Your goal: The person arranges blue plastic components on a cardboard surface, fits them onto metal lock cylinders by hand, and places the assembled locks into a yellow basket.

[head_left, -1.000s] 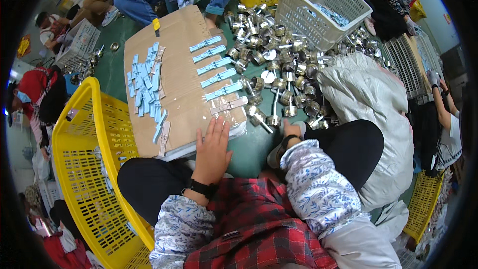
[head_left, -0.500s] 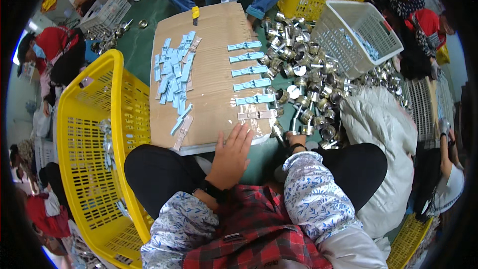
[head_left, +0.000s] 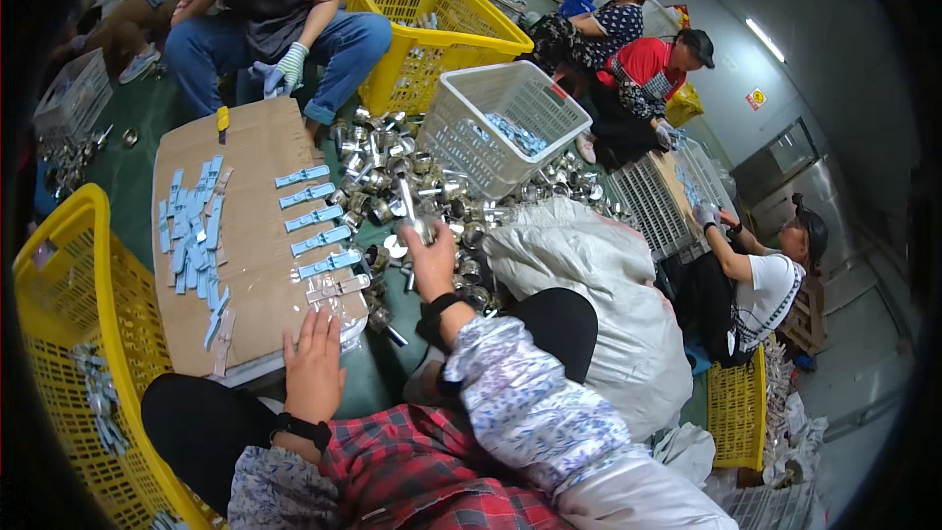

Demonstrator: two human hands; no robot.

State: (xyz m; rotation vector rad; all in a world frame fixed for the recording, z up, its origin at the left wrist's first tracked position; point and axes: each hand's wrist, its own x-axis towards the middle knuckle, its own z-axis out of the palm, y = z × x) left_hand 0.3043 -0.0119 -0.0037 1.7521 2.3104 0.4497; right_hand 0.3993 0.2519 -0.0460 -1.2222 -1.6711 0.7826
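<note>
My left hand lies flat with fingers stretched at the near edge of a cardboard-topped board. Raised over a heap of metal cups, my right hand grips a shiny metal cup with a rod-like handle, which points up and away; motion blurs the cup end. Along the board's right edge lies a row of several light blue plastic handle pieces. A pinkish-beige handle piece is closest to my left fingertips. More blue pieces lie in a loose pile on the board's left side.
A yellow basket stands at my left. Beyond the cup heap are a grey crate and another yellow basket. A white sack lies at my right. A gloved person sits across the board; others work at right.
The view has swung right. My right hand has come up from the near edge of the heap with a metal cup in it. My left hand stays at the board's edge.
</note>
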